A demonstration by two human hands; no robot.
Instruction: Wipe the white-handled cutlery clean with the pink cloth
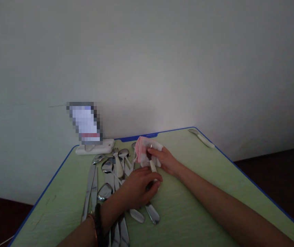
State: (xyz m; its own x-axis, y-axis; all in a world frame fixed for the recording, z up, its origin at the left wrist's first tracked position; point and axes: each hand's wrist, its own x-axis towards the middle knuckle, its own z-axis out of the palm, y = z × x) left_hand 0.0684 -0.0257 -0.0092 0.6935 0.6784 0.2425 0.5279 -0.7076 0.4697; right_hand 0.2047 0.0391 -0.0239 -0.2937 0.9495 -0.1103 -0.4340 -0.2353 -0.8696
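Note:
My left hand (143, 185) is closed on the white handle of a fork (152, 166), over the middle of the table. My right hand (167, 160) grips a pink and white cloth (142, 151), which is wrapped about the fork's metal head. Only the tips of the tines show above my right thumb. Under and beside my left forearm lies a loose pile of cutlery: several spoons (106, 166), several table knives (94, 192) and another white-handled fork (118, 164). Handle ends stick out below my left hand.
A white-handled utensil (204, 140) lies alone near the far right corner of the green table (188, 202), which has a blue edge. At the far left a blurred screen (85, 123) leans above a white base (105, 146). A pale wall stands behind.

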